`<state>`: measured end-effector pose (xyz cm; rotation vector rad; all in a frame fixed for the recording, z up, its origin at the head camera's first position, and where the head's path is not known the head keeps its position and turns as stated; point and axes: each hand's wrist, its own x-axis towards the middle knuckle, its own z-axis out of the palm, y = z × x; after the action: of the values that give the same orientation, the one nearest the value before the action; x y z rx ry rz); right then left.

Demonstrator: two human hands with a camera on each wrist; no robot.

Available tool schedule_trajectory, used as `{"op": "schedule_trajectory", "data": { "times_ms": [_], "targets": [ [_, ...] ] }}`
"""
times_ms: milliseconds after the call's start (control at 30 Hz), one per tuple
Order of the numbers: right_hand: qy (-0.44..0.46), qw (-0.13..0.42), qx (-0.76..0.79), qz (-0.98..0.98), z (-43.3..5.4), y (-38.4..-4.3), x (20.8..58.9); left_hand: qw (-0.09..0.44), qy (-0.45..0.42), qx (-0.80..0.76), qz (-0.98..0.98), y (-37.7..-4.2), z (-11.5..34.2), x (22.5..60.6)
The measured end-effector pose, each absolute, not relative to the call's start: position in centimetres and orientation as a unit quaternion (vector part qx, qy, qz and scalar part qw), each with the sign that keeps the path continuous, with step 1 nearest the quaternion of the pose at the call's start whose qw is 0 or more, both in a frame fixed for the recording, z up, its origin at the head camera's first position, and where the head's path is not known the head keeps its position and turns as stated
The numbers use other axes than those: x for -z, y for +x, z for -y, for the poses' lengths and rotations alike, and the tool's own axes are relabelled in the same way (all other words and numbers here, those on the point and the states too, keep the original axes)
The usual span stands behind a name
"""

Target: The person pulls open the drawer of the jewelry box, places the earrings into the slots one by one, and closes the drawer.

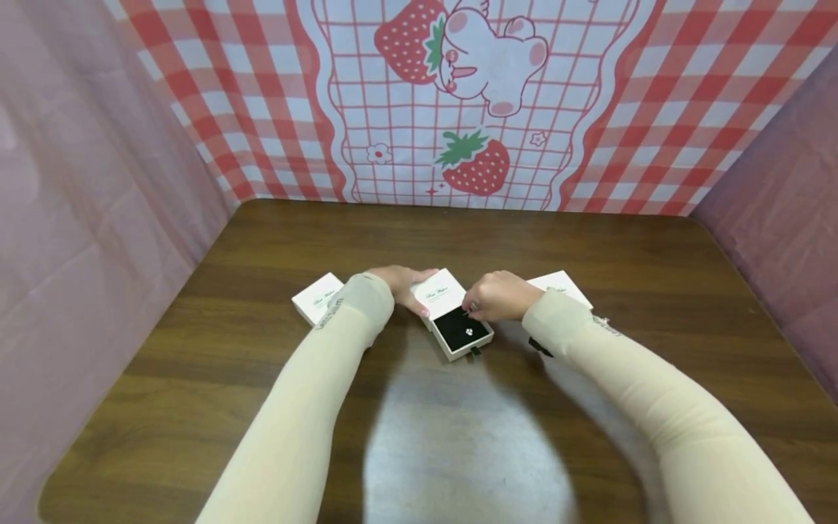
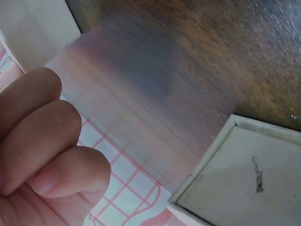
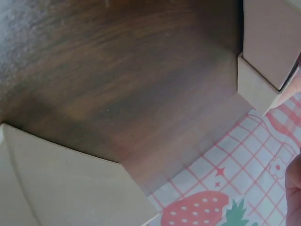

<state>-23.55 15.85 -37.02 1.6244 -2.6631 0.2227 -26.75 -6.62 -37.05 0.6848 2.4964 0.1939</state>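
A white slide-out jewelry box (image 1: 440, 295) lies turned at an angle on the table, its drawer pulled toward me to bare a black pad (image 1: 458, 327). On the pad sits a small silvery flower-shaped piece of jewelry (image 1: 469, 332). My left hand (image 1: 401, 284) grips the box's sleeve from the left, thumb near, fingers at the far side. Over the drawer's right edge, my right hand (image 1: 500, 295) has curled fingers pinching a tiny shiny piece of jewelry (image 1: 465, 314), mostly hidden. The left wrist view shows my left hand's curled fingers (image 2: 47, 136) beside the box (image 2: 37, 33).
A second white box (image 1: 319, 297) lies left of my left forearm. Another white box (image 1: 563, 286) is partly covered by my right wrist. The brown wooden table (image 1: 262, 240) ends at a red-and-white checked cloth (image 1: 419, 116) with strawberries.
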Motion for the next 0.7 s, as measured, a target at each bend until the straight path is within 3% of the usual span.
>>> {"op": "schedule_trajectory", "data": {
  "times_ms": [700],
  "targets": [
    [0.512,-0.005,-0.054,0.857,-14.95,-23.75,37.67,0.265,0.261,-0.086,-0.924,-26.74,6.82,37.09]
  ]
}}
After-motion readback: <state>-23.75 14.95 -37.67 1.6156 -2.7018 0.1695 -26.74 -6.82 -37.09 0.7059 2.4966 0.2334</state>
